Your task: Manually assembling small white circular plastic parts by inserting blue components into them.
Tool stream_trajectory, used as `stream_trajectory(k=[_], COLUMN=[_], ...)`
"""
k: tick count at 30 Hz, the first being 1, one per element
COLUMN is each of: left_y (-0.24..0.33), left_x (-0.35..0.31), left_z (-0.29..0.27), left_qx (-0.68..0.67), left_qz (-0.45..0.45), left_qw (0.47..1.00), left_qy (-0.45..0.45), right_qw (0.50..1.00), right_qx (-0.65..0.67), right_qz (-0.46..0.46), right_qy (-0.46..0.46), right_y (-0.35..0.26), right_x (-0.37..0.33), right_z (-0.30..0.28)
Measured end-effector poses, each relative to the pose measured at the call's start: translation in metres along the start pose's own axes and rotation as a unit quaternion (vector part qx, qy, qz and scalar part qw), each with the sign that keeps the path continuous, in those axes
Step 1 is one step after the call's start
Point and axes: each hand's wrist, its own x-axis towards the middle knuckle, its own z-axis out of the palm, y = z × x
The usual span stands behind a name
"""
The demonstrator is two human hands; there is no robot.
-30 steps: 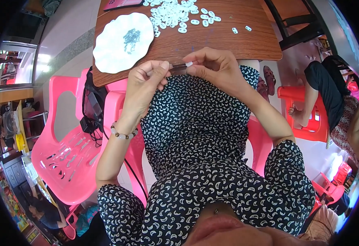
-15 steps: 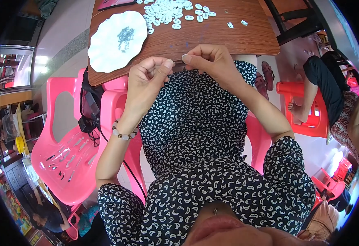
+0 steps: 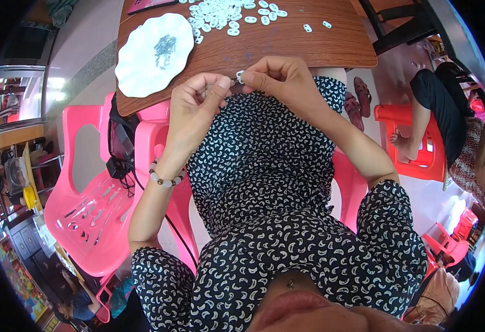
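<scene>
Over the table's near edge, my right hand (image 3: pixel 289 86) pinches a small white oval piece with two holes (image 3: pixel 240 76) between thumb and fingertips. My left hand (image 3: pixel 195 105) is closed in a pinch just left of that piece. What its fingertips hold is too small to make out. A white wavy-rimmed plate (image 3: pixel 134 61) lies beyond my left hand, with a small heap of thin grey metal bits (image 3: pixel 164 48) on it. Many similar white oval pieces (image 3: pixel 215 15) are heaped at the far side, and a few lie scattered to the right.
The brown wooden table (image 3: pixel 331 52) ends just past my hands. A pink chair (image 3: pixel 84 216) stands at my left, with a dark bag and a cable beside it. To the right, another person's bare foot (image 3: pixel 406 149) rests on a red stool (image 3: pixel 389 119).
The white oval piece now shows at my right fingertips, where it was hardly visible before. Both hands have shifted slightly left, still close together.
</scene>
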Motion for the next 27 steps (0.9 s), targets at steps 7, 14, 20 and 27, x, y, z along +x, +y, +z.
stream_trajectory(k=[7, 14, 20, 27], left_y=[-0.0002, -0.0007, -0.0008, -0.0015], left_x=[-0.0004, 0.0001, 0.0001, -0.0014], left_z=[0.0028, 0.0047, 0.0055, 0.0055], left_qx=[-0.004, -0.007, -0.006, -0.005], left_qz=[0.000, 0.001, -0.002, -0.001], left_qw=[1.000, 1.000, 1.000, 1.000], left_qy=[-0.003, -0.001, -0.001, 0.004], right_qw=[0.999, 0.998, 0.997, 0.994], right_qx=[-0.019, -0.041, -0.063, -0.092], right_qz=[-0.019, -0.030, -0.022, -0.042], right_qy=[0.018, 0.031, 0.032, 0.033], right_y=[-0.0008, -0.0011, -0.0011, 0.0024], right_x=[-0.0005, -0.0021, -0.0014, -0.0019], right_z=[-0.0005, 0.0041, 0.0026, 0.0047])
